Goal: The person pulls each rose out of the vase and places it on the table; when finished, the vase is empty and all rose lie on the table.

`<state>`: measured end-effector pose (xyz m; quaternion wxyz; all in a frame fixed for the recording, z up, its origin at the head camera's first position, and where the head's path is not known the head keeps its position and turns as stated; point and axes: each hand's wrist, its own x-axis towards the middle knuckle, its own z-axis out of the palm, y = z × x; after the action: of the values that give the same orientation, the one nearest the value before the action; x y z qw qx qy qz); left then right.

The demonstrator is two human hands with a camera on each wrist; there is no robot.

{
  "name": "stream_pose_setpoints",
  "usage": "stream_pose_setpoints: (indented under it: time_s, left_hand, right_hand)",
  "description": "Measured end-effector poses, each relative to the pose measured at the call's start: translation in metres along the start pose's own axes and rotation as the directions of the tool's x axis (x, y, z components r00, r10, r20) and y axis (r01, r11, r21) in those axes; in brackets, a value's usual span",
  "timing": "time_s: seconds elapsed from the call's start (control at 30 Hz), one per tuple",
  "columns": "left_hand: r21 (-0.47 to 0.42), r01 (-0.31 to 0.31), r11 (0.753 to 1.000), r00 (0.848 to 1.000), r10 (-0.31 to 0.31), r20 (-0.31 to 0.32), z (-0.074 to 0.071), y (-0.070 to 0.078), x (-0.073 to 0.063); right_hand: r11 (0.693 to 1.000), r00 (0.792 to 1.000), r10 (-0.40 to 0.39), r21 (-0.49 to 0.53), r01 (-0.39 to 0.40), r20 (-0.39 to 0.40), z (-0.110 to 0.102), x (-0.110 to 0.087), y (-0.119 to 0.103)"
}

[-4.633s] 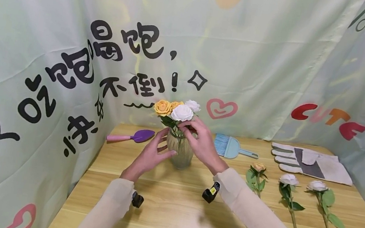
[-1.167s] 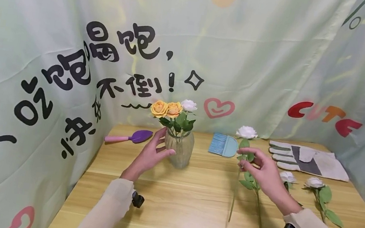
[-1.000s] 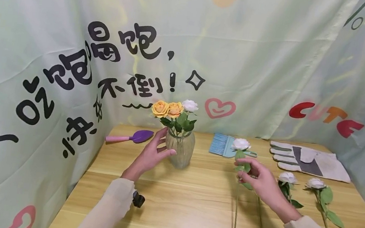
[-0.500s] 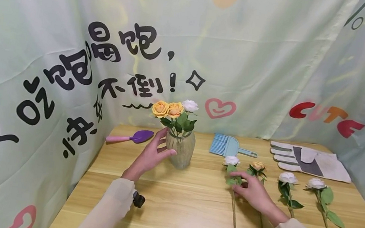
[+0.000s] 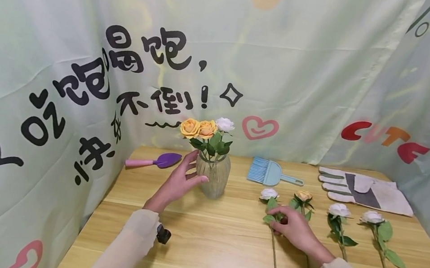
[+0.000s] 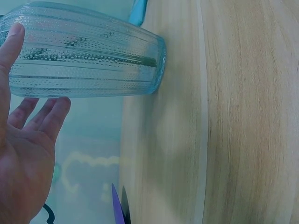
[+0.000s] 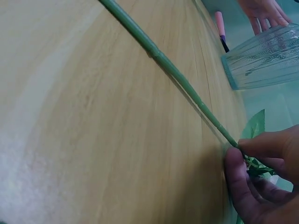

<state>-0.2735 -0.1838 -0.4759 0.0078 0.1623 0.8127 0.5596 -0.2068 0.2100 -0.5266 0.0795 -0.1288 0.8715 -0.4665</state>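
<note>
A clear ribbed glass vase (image 5: 214, 183) stands upright, holding two yellow roses (image 5: 198, 129) and one white rose (image 5: 225, 125). My left hand (image 5: 177, 185) is beside the vase, thumb and fingers spread, fingertips at its side; whether they touch it is unclear. In the left wrist view the thumb overlaps the glass vase (image 6: 88, 56). My right hand (image 5: 296, 230) pinches the stem of another white rose (image 5: 269, 194) low at the table. The right wrist view shows its green stem (image 7: 173, 70) between thumb and fingers, close above the wood.
To the right of that rose lie a yellow rose (image 5: 303, 196) and two white roses, one (image 5: 339, 210) and another (image 5: 372, 217). Behind are a blue brush (image 5: 273, 173) and a work glove (image 5: 366, 191). A purple trowel (image 5: 166, 160) lies left of the vase, before a fabric backdrop.
A white rose that was among the vase's flowers has come out and moved right in my right hand, then down to the table. My left hand has stayed by the vase.
</note>
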Motion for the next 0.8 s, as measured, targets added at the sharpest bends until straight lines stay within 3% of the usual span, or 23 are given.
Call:
stream_pose_setpoints:
  time_s: [0.33,0.6,0.8]
  left_hand:
    - [0.002,-0.001,1.000,1.000,0.001,-0.002,0.000,0.001,-0.001]
    - [0.006,-0.011,1.000,1.000,0.011,0.001,0.000,0.000,0.000]
    - [0.002,-0.002,1.000,1.000,0.002,0.000,0.000,0.000,-0.001]
  right_hand:
    - [0.980,0.996,-0.074,-0.188,0.063,-0.053,-0.001,-0.001,-0.005]
    - [0.969,0.971,-0.184,-0.193,0.154,-0.152,-0.018,0.000,-0.013]
    - [0.975,0.962,-0.163,-0.184,0.124,-0.219,-0.037,0.008,-0.029]
